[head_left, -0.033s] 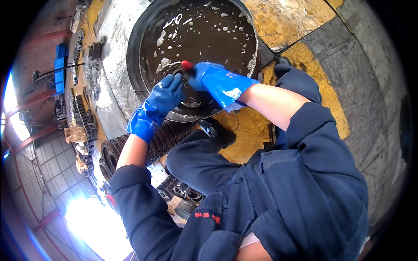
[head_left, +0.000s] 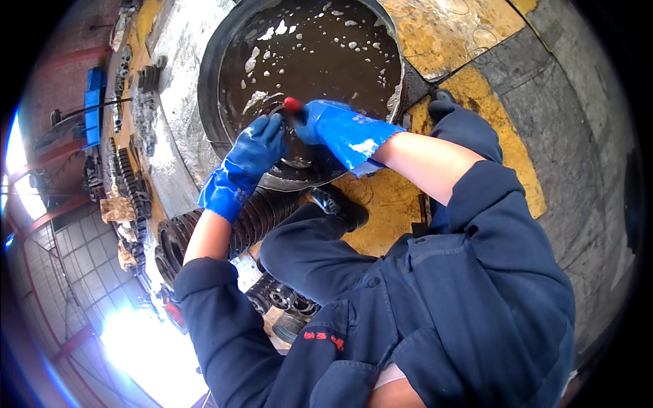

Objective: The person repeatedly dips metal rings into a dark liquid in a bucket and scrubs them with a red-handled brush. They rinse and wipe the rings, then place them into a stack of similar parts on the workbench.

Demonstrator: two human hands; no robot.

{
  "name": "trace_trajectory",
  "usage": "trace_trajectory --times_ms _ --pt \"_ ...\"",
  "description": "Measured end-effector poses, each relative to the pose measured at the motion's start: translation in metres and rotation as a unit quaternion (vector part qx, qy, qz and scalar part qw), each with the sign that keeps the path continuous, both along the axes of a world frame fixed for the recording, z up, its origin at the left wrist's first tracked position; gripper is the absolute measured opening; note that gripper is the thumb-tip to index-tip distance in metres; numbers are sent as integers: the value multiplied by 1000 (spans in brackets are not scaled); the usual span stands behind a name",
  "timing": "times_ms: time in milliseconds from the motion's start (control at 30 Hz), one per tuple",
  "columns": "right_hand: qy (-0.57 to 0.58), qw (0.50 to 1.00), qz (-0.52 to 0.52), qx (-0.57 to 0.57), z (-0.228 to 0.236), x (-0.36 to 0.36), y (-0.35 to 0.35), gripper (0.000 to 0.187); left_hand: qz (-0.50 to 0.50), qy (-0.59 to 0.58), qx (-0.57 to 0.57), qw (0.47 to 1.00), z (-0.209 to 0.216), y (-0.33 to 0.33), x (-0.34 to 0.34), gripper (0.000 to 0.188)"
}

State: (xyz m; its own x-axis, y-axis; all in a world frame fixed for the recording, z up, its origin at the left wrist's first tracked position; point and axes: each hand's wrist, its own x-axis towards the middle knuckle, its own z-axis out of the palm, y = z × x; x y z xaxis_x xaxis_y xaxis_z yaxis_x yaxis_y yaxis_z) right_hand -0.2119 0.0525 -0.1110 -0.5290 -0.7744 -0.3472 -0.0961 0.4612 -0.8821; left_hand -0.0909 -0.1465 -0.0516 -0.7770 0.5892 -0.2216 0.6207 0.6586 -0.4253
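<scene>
A large round tub [head_left: 209,102] holds murky brown liquid with foam patches on it. Over its near side my right hand [head_left: 318,122], in a long blue rubber glove, is closed round a dark-handled tool with a red end [head_left: 292,105]. The tool's working end is hidden by the glove and the liquid. Just left of it my left hand [head_left: 258,144], gloved alike, has its fingers bent over the edge of a dark round metal part [head_left: 299,162]. That part lies partly in the liquid, and much of it is covered by my hands.
A row of dark metal rings [head_left: 252,221] lies against the tub's near left side. Several round metal parts [head_left: 280,295] sit by my knee. Chain-like metal parts [head_left: 129,183] line the left, near a blue box [head_left: 93,109]. Worn yellow boards [head_left: 456,34] cover the floor beyond.
The red end of the tool has shifted very slightly, and the foam on the liquid has changed shape a little. My left hand has stayed almost in place.
</scene>
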Motion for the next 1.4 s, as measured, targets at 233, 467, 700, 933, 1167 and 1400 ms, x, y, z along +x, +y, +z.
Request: trace_trajectory --times_ms 233,467,700,933,1167,1400 --pt "-64 997 49 7 -1 9 2 37 184 110 93 972 -2 -4 12 55" --pt "29 995 33 84 -9 6 -15 40 630 -14 736 248 -67 -28 61 50" --pt "-60 991 -16 -121 11 -21 -7 35 616 39 785 -42 -49 -4 51 60" --pt "209 907 213 -297 21 29 -18 27 525 72 845 -72 -93 -4 71 67" --pt "83 968 180 -153 10 -3 -89 28 474 98 870 92 -71 40 65 69" --pt "-33 993 -67 -86 -16 -37 -95 38 512 93 840 153 -48 46 76 65"
